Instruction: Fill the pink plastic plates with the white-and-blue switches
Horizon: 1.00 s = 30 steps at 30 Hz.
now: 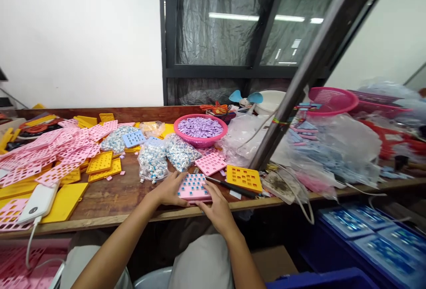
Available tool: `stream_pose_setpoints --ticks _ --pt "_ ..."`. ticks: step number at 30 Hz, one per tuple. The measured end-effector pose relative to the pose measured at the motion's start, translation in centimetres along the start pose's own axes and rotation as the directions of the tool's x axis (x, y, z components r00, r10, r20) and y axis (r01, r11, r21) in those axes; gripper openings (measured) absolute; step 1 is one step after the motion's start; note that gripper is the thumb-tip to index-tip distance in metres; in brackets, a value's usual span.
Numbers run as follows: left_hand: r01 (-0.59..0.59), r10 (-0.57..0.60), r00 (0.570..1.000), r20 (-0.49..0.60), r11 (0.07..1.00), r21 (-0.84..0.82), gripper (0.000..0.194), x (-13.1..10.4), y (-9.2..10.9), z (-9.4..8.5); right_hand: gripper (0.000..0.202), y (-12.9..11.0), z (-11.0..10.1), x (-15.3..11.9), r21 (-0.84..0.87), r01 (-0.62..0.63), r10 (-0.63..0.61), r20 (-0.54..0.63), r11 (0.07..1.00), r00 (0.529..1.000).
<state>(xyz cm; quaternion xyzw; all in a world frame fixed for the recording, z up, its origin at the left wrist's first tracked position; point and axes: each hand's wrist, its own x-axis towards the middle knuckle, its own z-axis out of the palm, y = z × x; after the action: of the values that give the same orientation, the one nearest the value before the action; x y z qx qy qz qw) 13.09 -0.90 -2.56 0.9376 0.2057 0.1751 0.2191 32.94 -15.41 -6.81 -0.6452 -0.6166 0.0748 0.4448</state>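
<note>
Between my two hands, near the front edge of the bench, lies a pink plate [193, 187] set with rows of small blue pieces. My left hand [171, 190] curls round its left side, thumb along the front edge. Round the right side goes my right hand [214, 202], its thumb at the front corner. Behind the plate rest clear bags of small blue and white pieces [181, 151]. A pink plate with square holes [210, 163] and a yellow plate with holes [244, 178] lie to the right, with a black rod-shaped tool [233, 187] in front.
A pink basket of purple pieces [200, 128] stands at the back. Pink grid plates [63, 145] and yellow plates [66, 202] pile up on the left, beside a white power bank [40, 202]. A slanted metal post [282, 125] rises at right; blue crates [359, 222] sit below.
</note>
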Motion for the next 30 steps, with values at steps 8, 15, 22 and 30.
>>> stream_pose_setpoints --ticks 8,15,22,30 --pt "0.139 -0.135 0.962 -0.238 0.990 -0.001 0.107 -8.5 2.0 -4.5 0.059 -3.0 -0.8 1.6 0.267 0.100 -0.113 0.032 0.958 0.993" --pt "0.589 -0.451 0.755 -0.476 0.786 0.189 0.093 -21.5 -6.4 -9.8 0.046 2.5 -4.7 10.0 -0.256 -0.115 0.101 -0.067 0.960 0.993" --pt "0.662 -0.522 0.739 -0.425 0.680 0.316 0.085 -23.5 -10.9 -10.1 0.077 2.5 -3.5 15.6 -0.693 0.041 0.235 0.299 0.720 0.925" --pt "0.622 -0.334 0.730 -0.597 0.686 0.377 0.052 -18.9 -5.6 -8.3 0.044 1.2 -0.8 14.8 -0.817 0.156 0.250 0.343 0.556 0.906"
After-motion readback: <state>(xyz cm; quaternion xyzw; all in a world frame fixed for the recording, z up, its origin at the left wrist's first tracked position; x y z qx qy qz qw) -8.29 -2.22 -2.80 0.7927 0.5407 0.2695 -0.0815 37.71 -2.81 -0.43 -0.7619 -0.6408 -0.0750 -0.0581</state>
